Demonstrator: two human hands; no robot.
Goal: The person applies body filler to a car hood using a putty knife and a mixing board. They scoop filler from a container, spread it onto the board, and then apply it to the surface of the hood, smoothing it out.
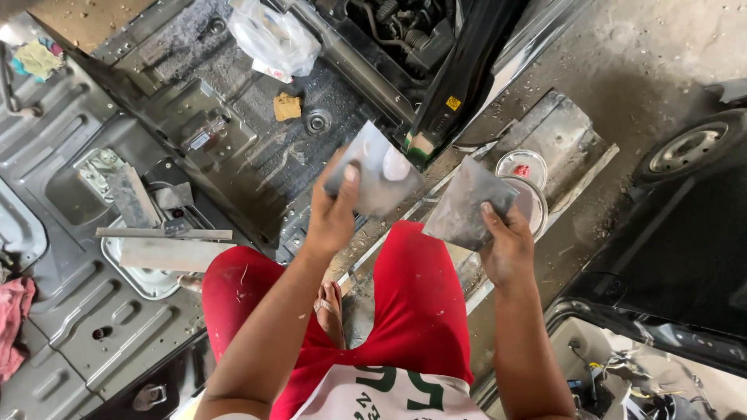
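Observation:
My left hand (333, 211) holds a flat grey metal scraper plate (375, 169) carrying a blob of pale filler paste (395, 165). My right hand (507, 245) holds a second grey plate (467, 204), tilted, just right of the first. The two plates are close but apart. Both are raised above my red-shorted knees (416, 295), at the sill of a stripped car floor (257, 148).
An open tin with a lid (523, 167) sits on the metal sill beyond my right hand. A plastic bag (272, 35), a yellow sponge (286, 106) and metal strips (163, 233) lie on the bare car floor. A wheel (692, 148) stands at right.

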